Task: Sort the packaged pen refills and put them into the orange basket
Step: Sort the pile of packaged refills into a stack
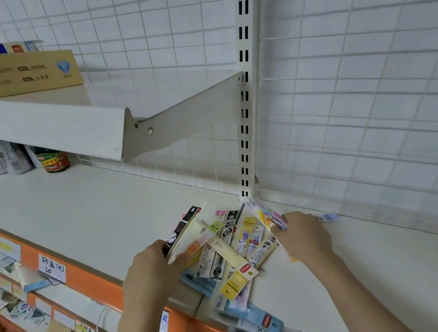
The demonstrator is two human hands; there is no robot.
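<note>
Heads up: your left hand [153,265] has a curled grip on a few slim packs and your right hand [300,234] pinches another, while the refill pile [231,252] sits loose on the shelf [90,214] by its front edge. Glossy flat sleeves slide, so they could fan out and drop. No orange basket in view.

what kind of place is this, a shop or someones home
Most likely a small shop. Metal retail shelving hangs on brackets from a slotted upright against a wire grid back, the orange shelf edge carries a handwritten price label, and a heap of packaged pen refills lies on the shelf.
</note>
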